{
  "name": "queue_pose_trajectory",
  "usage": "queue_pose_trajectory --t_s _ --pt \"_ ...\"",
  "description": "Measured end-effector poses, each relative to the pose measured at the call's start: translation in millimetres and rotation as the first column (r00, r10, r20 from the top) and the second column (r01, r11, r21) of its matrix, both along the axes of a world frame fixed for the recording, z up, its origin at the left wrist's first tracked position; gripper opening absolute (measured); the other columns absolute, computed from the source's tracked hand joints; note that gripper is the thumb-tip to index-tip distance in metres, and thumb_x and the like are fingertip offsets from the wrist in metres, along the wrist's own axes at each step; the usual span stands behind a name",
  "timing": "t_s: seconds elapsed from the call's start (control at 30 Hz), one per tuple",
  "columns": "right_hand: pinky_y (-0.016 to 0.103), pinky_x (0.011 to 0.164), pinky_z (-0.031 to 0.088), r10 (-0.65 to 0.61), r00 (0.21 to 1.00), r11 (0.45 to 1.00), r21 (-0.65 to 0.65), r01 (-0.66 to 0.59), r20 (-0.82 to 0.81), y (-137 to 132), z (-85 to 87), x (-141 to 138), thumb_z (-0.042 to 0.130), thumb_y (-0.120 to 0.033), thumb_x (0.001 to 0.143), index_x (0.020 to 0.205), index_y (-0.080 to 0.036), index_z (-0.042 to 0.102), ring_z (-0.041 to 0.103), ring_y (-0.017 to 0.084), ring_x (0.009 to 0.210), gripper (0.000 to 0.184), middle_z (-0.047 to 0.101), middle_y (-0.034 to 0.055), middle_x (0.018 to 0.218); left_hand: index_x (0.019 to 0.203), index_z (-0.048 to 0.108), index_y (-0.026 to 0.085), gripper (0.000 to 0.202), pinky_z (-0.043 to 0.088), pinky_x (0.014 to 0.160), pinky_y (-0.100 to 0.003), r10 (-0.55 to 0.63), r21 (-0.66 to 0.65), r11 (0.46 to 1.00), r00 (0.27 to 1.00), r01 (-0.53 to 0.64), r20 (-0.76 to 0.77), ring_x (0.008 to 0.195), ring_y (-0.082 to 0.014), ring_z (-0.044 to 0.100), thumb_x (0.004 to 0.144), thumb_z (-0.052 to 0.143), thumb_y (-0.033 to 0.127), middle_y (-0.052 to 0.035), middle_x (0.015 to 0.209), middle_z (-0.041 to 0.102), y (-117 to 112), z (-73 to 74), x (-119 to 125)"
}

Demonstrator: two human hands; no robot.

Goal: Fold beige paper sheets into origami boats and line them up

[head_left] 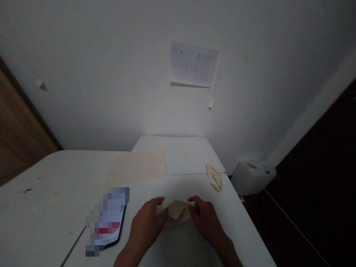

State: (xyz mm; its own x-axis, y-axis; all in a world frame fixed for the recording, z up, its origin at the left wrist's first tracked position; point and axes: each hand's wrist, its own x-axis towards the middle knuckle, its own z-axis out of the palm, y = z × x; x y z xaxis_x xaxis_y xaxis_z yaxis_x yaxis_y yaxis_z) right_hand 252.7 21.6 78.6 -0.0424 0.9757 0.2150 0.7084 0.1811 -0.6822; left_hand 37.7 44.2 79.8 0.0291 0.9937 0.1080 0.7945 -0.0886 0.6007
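Note:
A small folded piece of cream paper (178, 212) lies on the white table (55, 193) in front of me. My left hand (147, 226) pinches its left side with curled fingers, and my right hand (204, 218) pinches its right side the same way. A finished-looking folded cream paper shape (214, 177) rests near the table's right edge, beyond my right hand. A flat cream sheet (137, 167) lies farther back on the table.
A phone or tablet with a lit, blurred screen (108, 220) lies left of my left hand. A white board (179, 154) sits at the back against the wall, under a printed chart (192, 65). A white plastic container (253, 176) stands on the dark floor to the right.

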Motion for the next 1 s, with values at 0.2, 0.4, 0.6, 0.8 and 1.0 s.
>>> queue_pose_trajectory --t_s 0.2,0.4,0.6,0.8,1.0 --pt "0.025 0.065 0.037 0.078 0.992 0.997 0.015 -0.08 0.1 3 16.1 4 0.055 -0.026 0.088 0.103 -0.025 0.066 0.06 0.016 0.064 0.019 0.065 -0.002 0.066 0.11 0.068 0.022 0.038 0.045 0.079 -0.032 -0.284 -0.047 0.957 0.957 0.286 0.054 0.088 -0.0227 0.064 0.078 0.056 0.038 -0.0069 0.102 0.071 8 13.8 4" --pt "0.023 0.058 0.04 -0.026 0.994 0.999 0.044 0.031 -0.11 8 19.3 -7 0.057 -0.038 0.088 0.108 -0.022 0.064 0.06 0.014 0.057 0.026 0.068 -0.0004 0.071 0.055 0.064 0.017 0.034 0.035 0.055 -0.024 -0.343 -0.044 0.927 0.89 0.372 0.301 0.055 -0.0156 0.053 0.081 0.049 0.032 0.0008 0.052 0.058 21 4.3 17" --pt "0.022 0.055 0.044 -0.043 0.928 0.998 -0.058 0.024 -0.369 12 -15.0 -20 0.055 -0.044 0.086 0.078 -0.016 0.071 0.064 0.017 0.062 0.033 0.07 0.0042 0.07 0.068 0.066 0.014 0.045 0.041 0.055 -0.024 -0.256 -0.048 0.952 0.87 0.304 0.422 0.062 -0.018 0.059 0.087 0.042 0.047 -0.0027 0.065 0.064 24 -24.6 22" --pt "0.024 0.055 0.047 -0.123 0.886 0.991 -0.104 0.085 -0.446 16 -33.3 -23 0.059 -0.044 0.082 0.067 -0.014 0.072 0.066 0.02 0.061 0.037 0.071 0.006 0.065 0.085 0.063 0.019 0.03 0.044 0.058 -0.027 -0.047 0.23 0.973 0.972 -0.008 0.232 0.059 -0.016 0.056 0.082 0.056 0.048 -0.0013 0.071 0.061 9 -23.7 20" --pt "0.025 0.056 0.049 -0.138 0.867 0.99 -0.093 0.106 -0.48 14 -28.9 -25 0.062 -0.042 0.079 0.07 -0.016 0.075 0.068 0.021 0.062 0.03 0.072 0.006 0.067 0.079 0.068 0.022 0.023 0.044 0.066 -0.027 -0.26 0.192 0.941 0.958 0.28 -0.123 0.075 -0.0191 0.063 0.085 0.055 0.04 -0.0042 0.08 0.067 -4 2.2 30"
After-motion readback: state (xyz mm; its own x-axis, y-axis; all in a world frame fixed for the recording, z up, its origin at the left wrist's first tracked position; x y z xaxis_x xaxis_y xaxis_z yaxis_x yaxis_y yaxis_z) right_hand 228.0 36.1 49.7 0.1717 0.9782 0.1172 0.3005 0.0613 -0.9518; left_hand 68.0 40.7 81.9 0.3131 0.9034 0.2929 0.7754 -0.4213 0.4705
